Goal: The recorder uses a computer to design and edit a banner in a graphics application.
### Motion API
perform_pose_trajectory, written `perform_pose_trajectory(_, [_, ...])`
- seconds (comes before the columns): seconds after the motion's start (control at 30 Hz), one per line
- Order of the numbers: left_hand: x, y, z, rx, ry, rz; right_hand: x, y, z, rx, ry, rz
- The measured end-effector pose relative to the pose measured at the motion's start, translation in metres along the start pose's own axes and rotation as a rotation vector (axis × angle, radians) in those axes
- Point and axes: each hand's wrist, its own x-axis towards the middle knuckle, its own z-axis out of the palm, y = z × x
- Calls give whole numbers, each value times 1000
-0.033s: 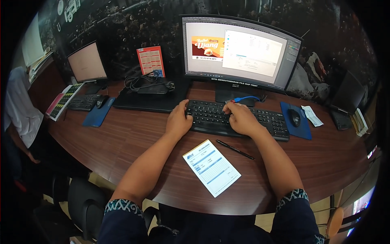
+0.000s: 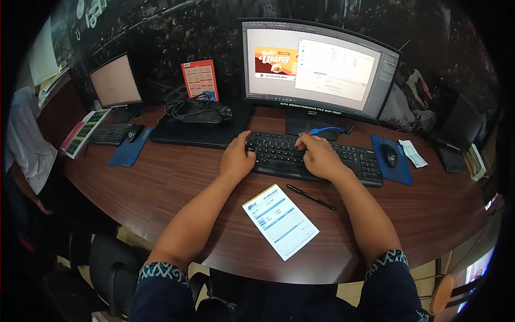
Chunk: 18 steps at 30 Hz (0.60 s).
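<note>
A black keyboard (image 2: 279, 155) lies on the desk in front of me. My left hand (image 2: 237, 156) rests at its left end, the thumb over the keys and the fingers by the edge. My right hand (image 2: 320, 156) is above the keys right of the middle, fingers bent and partly hidden, the index finger reaching toward a key. Neither hand holds anything that I can see. Behind the keyboard, a curved monitor (image 2: 343, 96) shows an orange banner design with a white window over it. A blue cable (image 2: 328, 129) with a red tip lies just beyond my right hand.
A paper form pad (image 2: 280, 222) and a black pen (image 2: 312, 197) lie between my forearms. At right are a mouse (image 2: 388, 155) on a blue pad and a paper slip (image 2: 412, 153). A black case (image 2: 198, 138) with coiled cables stands left. A person (image 2: 32, 139) is at far left.
</note>
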Motion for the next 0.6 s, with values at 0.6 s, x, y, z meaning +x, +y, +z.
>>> perform_pose_trajectory(0.6, [1, 9, -9, -34, -72, 451, -3, -12, 10, 42, -104, -7])
